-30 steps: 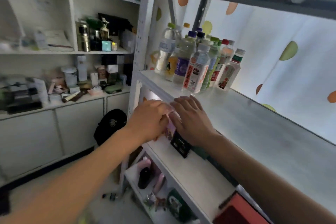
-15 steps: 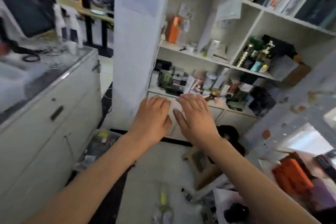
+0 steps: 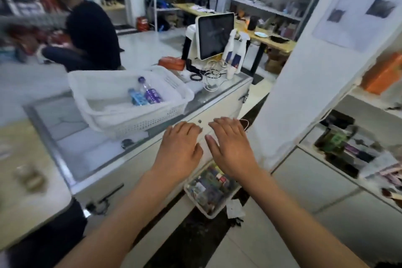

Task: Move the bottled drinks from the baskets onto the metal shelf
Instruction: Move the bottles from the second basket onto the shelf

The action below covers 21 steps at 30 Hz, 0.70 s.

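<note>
Empty left hand (image 3: 179, 150) and right hand (image 3: 231, 148), fingers straight, approach the basket (image 3: 130, 119) where smooth bottles (image 3: 144, 94) (likely slippery, best gripped mid-body) lie.

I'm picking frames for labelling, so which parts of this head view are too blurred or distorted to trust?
Head view: the left edge is motion-smeared, the seated person soft; the white basket and its bottles are readable, labels not; left hand and right hand fairly sharp; wide-angle bending tilts the pillar.
</note>
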{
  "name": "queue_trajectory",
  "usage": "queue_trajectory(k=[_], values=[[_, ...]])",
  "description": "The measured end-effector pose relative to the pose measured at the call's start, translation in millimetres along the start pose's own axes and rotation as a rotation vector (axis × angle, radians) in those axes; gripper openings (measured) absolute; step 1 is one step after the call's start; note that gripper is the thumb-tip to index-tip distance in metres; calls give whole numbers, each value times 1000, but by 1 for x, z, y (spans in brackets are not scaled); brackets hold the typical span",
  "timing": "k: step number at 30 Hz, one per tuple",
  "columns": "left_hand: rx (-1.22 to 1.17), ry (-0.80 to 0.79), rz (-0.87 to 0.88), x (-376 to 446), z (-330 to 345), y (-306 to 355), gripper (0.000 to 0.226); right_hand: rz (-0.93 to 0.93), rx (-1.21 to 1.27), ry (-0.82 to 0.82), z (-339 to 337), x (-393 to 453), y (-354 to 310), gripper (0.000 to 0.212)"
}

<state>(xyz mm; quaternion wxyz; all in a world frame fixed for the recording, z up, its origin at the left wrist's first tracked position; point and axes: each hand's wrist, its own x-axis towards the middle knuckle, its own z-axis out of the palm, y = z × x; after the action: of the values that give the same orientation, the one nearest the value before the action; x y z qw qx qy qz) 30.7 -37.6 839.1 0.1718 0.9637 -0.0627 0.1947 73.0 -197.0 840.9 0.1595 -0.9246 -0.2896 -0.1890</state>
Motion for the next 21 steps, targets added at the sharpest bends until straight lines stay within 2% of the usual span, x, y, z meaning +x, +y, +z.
queue_trajectory(k=[5, 9, 15, 21], values=[[83, 38, -121, 23, 3, -35, 38, -80, 150, -47, 56, 60, 8, 42], [145, 52, -230, 58, 11, -54, 39, -177, 266, -52, 92, 104, 21, 36], [210, 109, -423, 100, 24, -81, 39, -214, 363, -139, 132, 170, 39, 36], [169, 122, -555, 127, 27, -131, 38, -196, 498, -232, 172, 231, 32, 29]])
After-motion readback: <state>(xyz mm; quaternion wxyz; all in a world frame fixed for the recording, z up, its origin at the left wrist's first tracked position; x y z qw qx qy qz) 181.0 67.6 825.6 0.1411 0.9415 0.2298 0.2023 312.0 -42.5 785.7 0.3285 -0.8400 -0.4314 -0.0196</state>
